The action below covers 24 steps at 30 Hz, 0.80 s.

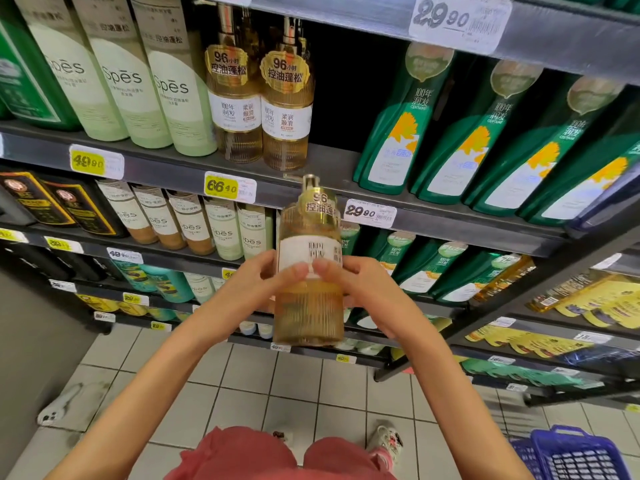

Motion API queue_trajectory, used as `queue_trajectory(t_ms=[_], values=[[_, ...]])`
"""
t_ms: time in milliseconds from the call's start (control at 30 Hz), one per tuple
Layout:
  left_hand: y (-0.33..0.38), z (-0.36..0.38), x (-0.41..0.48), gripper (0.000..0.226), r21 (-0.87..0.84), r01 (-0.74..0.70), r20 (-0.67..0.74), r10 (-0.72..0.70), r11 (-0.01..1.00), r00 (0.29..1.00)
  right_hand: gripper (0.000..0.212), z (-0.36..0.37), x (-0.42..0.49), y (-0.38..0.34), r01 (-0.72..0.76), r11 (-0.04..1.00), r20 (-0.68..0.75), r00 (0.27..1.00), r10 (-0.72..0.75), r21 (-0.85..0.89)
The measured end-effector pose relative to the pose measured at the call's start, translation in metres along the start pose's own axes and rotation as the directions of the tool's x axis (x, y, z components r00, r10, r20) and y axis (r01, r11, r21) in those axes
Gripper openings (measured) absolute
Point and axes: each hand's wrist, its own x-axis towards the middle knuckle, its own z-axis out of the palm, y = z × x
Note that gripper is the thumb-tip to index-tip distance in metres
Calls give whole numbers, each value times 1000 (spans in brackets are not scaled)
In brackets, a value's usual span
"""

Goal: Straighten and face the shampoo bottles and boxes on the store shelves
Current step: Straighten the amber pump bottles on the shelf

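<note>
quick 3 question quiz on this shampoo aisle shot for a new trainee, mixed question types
1. True or false: nobody is holding the amber pump bottle.
2. How many matching amber bottles stand on the shelf above it? A one, B two, C four.
3. Fill in: the yellow price tag below those reads ____.
Key: 1 false, the left hand and right hand hold it; 2 B; 3 66.40.

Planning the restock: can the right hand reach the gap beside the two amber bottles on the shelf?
Probably yes: the gap looks open in front, but the right hand and left hand both hold a bottle.
</note>
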Motion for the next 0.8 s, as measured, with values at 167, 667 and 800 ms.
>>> queue_trajectory(t_ms=[167, 667, 800], values=[[9, 2, -1, 48, -132, 140, 102, -127, 981, 987, 93, 6, 6, -10, -235, 960, 71, 971, 227, 150], [36, 7, 28, 35, 25, -207, -134, 208, 978, 969, 72, 8, 14, -14, 197, 955, -320, 940, -120, 222], [52, 2, 60, 35, 102, -280, -167, 294, 955, 941, 50, -5, 40, -32, 288, 942, -414, 889, -195, 174]])
